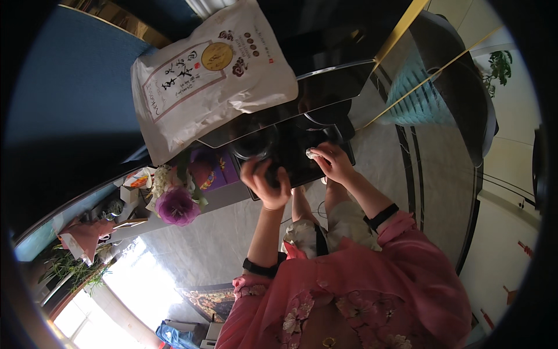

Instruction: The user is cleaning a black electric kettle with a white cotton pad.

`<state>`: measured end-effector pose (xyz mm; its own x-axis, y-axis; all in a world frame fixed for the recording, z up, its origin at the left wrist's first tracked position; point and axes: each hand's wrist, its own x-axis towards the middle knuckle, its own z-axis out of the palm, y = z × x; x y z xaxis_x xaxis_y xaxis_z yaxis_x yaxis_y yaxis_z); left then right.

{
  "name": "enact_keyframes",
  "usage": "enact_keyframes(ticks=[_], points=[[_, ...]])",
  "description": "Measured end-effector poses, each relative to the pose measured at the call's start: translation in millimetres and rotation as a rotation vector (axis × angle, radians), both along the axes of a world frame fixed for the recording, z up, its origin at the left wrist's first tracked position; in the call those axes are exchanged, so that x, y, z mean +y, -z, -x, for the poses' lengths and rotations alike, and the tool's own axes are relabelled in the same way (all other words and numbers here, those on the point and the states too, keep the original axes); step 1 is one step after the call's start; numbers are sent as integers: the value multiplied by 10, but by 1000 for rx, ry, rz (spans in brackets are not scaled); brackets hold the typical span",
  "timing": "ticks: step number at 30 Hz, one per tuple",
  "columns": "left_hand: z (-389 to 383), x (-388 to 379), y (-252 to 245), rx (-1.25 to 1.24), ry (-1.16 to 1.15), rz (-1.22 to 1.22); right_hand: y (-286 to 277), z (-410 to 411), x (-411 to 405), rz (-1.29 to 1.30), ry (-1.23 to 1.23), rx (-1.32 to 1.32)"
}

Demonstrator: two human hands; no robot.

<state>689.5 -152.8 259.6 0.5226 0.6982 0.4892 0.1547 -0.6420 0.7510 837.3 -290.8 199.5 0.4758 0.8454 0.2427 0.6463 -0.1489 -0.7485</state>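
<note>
My left hand [267, 185] hovers over the left side of a glossy black tray or appliance top [292, 163]. Its fingers are curled apart and blurred by motion, and only darkness shows between them. In my right hand [333, 162], a small crumpled white tissue or cloth [312, 153] is pinched between the fingertips, above the tray's right side. Beyond my left hand, a round dark glass shape [255, 141] is set on the black surface. A large white bag bearing writing [213, 83] leans behind it.
Left of the tray are a purple box [224, 168], a purple artificial flower [178, 205] and a pink paper-wrapped item [83, 240] on a grey ledge. A dark chair-like object [457, 83] stands right. Grey marble floor [209, 235] lies below, with a patterned rug [209, 299].
</note>
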Motion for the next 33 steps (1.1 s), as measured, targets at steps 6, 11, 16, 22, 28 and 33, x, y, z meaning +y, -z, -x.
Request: enact_keyframes(ticks=[6,11,16,22,28,33], points=[[-819,-481,-230,173,208,351,-115,-227,-333,79,-115,-28],[-1144,-763,-110,-145,193,1148,-163,-520,-649,122,-66,109],[-1307,-822,-233,-339,-82,1238,-205,-876,-953,127,-64,114],[-1158,-745,-194,-370,-347,987,-295,-1195,-1076,139,-110,107],[-661,-861,-81,-241,-262,922,-258,-1319,-1067,119,-137,144],[-212,-867,6,-102,-140,936,-253,-1252,-982,114,-93,201]])
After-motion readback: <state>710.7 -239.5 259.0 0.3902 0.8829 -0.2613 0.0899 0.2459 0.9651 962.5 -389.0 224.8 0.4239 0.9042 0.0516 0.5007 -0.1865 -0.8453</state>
